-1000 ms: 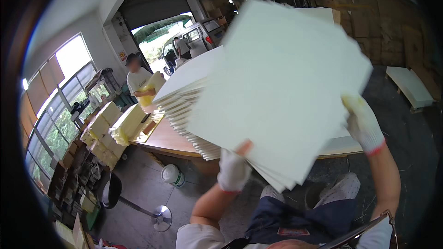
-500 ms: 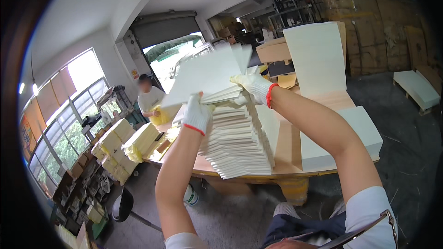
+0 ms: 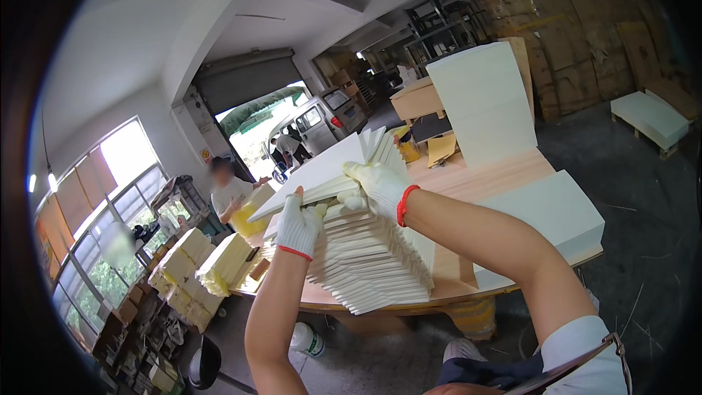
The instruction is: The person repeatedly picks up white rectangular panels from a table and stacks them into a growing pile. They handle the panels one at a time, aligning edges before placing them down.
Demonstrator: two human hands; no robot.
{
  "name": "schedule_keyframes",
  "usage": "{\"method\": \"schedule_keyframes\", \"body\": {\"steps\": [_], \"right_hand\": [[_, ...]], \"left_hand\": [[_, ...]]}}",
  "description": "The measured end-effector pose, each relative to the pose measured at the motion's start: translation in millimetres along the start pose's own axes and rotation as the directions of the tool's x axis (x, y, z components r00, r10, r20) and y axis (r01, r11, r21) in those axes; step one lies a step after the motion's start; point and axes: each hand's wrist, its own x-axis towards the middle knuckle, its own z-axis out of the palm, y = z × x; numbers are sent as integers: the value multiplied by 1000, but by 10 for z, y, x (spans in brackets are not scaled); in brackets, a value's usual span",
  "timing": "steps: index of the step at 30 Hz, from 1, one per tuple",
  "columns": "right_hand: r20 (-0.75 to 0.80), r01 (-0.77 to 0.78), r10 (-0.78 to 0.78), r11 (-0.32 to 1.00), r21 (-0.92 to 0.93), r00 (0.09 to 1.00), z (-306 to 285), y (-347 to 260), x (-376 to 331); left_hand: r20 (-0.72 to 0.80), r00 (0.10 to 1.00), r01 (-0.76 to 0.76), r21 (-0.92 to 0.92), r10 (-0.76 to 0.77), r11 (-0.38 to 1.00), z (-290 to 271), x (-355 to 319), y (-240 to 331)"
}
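Observation:
Both my hands wear white knit gloves with red cuffs. A sheaf of white paper sheets [image 3: 322,164] lies tilted across the top of a tall pile of staggered paper bundles [image 3: 373,252]. My left hand [image 3: 298,228] grips the sheaf's near left edge, thumb on top. At the near right corner, my right hand [image 3: 376,189] pinches the same sheaf, its fingers partly hidden beneath. The sheets fan slightly apart at the far right end. Below, the bundles show uneven, jutting edges toward me.
Right of the pile, a tall stack of white sheets [image 3: 482,99] and a lower stack [image 3: 545,219] stand on the wooden table [image 3: 457,179]. Wrapped yellowish bundles [image 3: 228,263] lie to the left. Beyond them is a co-worker [image 3: 232,194]. A white bucket [image 3: 307,338] stands on the floor.
My hands have brought the sheaf down from a raised, fanned position onto the pile. The view has shifted, and the co-worker's arms have moved.

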Motion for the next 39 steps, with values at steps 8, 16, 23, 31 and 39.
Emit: {"method": "schedule_keyframes", "body": {"steps": [8, 16, 23, 31, 39], "right_hand": [[31, 60, -60, 998, 2, 998, -38, 67, 1], [227, 44, -34, 998, -40, 973, -360, -87, -569], [-200, -201, 91, 736, -647, 976, -1921, -298, -2185], [-473, -598, -715, 96, -796, 515, -3741, -1132, -3618], [-469, -685, -564, -261, -681, 680, -3913, -979, -3444]], "left_hand": [[-24, 999, -46, 26, 47, 999, 30, -65, -47], [258, 964, 7, -259, 62, 966, -18, -1213, -83], [695, 719, -459, 478, -4, 749, -238, -1928, -1531], [844, 417, -800, 517, -336, 304, 1088, -1593, -3676], [724, 370, -819, 550, -582, 164, 1724, -1246, -4766]]}}
